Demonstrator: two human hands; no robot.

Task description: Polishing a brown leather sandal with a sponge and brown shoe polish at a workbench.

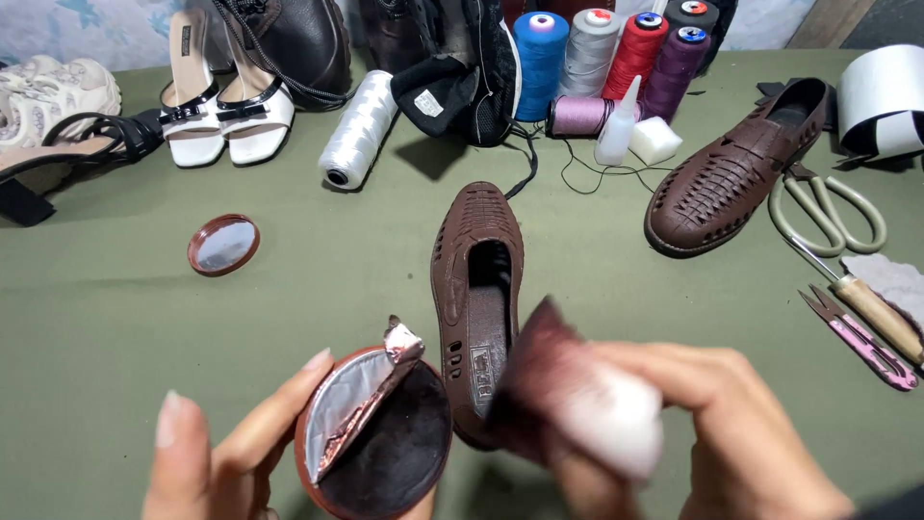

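— Tilting toward the camera, the round red tin of dark brown polish point(385, 438) sits clamped in the left hand point(226, 453), foil peeled back; why?

— So the right hand point(712, 433), pinched on a stained white cloth point(577, 404), can dab it; the brown woven leather shoe point(477, 289) lies just behind, on the green table point(125, 318).

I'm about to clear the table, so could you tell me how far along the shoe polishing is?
Done: the polish tin in the left hand is open, its foil peeled back and its lid set aside. In hand: the right hand holds a stained cloth beside the tin. Left: the brown woven shoe in front and its mate lie apart from both hands.
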